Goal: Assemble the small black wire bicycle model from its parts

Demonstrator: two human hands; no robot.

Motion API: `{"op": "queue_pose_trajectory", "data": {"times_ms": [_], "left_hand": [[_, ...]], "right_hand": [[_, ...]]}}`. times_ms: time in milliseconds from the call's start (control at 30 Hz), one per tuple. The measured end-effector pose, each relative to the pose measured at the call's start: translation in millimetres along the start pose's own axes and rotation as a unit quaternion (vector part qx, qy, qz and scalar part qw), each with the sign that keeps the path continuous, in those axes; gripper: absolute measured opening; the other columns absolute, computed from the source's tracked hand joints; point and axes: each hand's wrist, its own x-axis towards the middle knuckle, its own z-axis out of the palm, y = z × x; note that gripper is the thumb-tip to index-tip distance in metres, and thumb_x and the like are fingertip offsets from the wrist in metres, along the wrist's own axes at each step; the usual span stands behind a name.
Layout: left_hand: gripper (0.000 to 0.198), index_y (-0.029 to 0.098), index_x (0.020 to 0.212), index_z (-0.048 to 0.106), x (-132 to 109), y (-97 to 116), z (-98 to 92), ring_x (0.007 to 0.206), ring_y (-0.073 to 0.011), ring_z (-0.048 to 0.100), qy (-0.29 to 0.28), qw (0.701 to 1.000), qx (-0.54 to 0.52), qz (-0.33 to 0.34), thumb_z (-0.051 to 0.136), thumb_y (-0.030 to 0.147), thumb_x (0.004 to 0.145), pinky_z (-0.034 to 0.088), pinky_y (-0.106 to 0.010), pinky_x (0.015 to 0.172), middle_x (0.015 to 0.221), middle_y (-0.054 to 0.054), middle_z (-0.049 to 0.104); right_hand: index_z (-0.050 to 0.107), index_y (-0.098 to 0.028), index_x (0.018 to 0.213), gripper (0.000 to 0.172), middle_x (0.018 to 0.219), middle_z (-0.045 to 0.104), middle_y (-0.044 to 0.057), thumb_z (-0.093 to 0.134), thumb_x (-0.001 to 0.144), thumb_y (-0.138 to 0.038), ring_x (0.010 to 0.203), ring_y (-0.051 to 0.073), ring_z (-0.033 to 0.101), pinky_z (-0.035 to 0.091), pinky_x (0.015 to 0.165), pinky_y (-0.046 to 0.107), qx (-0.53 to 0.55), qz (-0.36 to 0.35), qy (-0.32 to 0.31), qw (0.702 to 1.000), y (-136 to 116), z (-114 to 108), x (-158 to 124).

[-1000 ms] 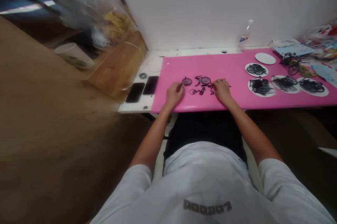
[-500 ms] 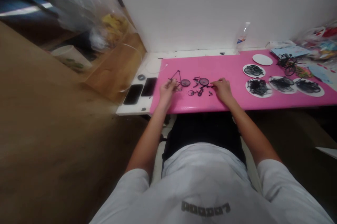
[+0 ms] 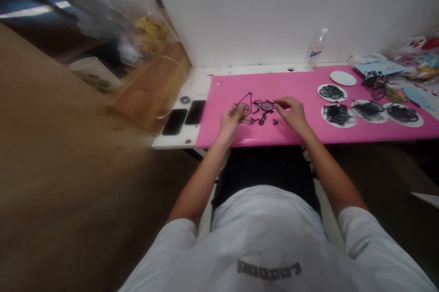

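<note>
My left hand [image 3: 231, 119] is closed on a small black triangular bike frame [image 3: 246, 100], lifted a little off the pink mat [image 3: 295, 86]. My right hand [image 3: 292, 112] pinches a thin black part I cannot make out, right beside a small black wheel [image 3: 267, 106]. Between the two hands lie several loose black model-bike pieces [image 3: 260, 120] on the mat.
Two dark phones [image 3: 185, 117] and a small round disc [image 3: 185, 99] lie left of the mat. To the right are white round plates [image 3: 343, 78] with black parts, an assembled small bike [image 3: 376, 85], a plastic bottle [image 3: 317, 46], packaging [image 3: 416, 56]. A plastic bag [image 3: 113, 6] hangs at the left.
My left hand picked up the triangular frame and carried it right, toward the wheel. My right hand lifted slightly and moved left toward the same spot.
</note>
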Motion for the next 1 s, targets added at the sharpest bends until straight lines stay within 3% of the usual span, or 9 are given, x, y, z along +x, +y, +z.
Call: {"op": "queue_pose_trajectory", "data": {"times_ms": [133,233,367,567,1000], "left_hand": [[0.062,0.015,0.099,0.075,-8.9,4.1,7.0,0.067,-0.0105,0.075,-0.024,1.000,0.012,-0.013,0.095,0.070,0.078,0.053,-0.020,0.057,0.112,-0.011,0.081],[0.063,0.015,0.103,0.075,-13.6,7.8,10.3,0.073,-0.0137,0.080,-0.051,0.997,0.024,-0.043,0.093,0.070,0.080,0.050,-0.018,0.056,0.117,-0.014,0.082],[0.067,0.014,0.103,0.074,-15.0,9.4,11.3,0.075,-0.0148,0.082,-0.072,0.995,0.026,-0.063,0.094,0.073,0.076,0.051,-0.017,0.058,0.114,-0.013,0.082],[0.062,0.015,0.101,0.072,-12.5,7.7,8.3,0.063,-0.0113,0.077,-0.083,0.993,0.043,-0.070,0.094,0.069,0.080,0.045,-0.017,0.052,0.103,-0.011,0.083],[0.050,0.014,0.103,0.073,-8.5,7.4,5.8,0.067,-0.0111,0.077,-0.069,0.991,0.017,-0.112,0.094,0.057,0.087,0.049,-0.018,0.058,0.098,-0.009,0.083]], "right_hand": [[0.086,-0.025,0.108,0.018,0.104,0.082,0.008,0.075,0.101,-0.037,0.092,0.024,0.076,0.064,0.082,0.041,0.010,-0.048,0.026,0.998,-37.5,0.9,-5.7],[0.086,-0.026,0.109,0.016,0.103,0.083,0.008,0.073,0.103,-0.036,0.095,0.025,0.075,0.064,0.087,0.044,-0.005,-0.085,0.036,0.996,-50.2,-0.4,-8.3],[0.085,-0.026,0.110,0.015,0.102,0.083,0.008,0.072,0.105,-0.031,0.097,0.027,0.075,0.063,0.089,0.046,-0.028,-0.121,0.030,0.992,-48.4,0.2,-8.8],[0.085,-0.026,0.111,0.015,0.101,0.083,0.008,0.072,0.105,-0.029,0.097,0.027,0.074,0.062,0.090,0.047,-0.044,-0.134,0.027,0.990,-42.9,3.4,-9.6],[0.086,-0.029,0.110,0.021,0.103,0.081,0.010,0.068,0.106,-0.039,0.102,0.031,0.071,0.060,0.097,0.053,-0.053,-0.086,0.010,0.995,-47.9,3.7,-11.8]]}}
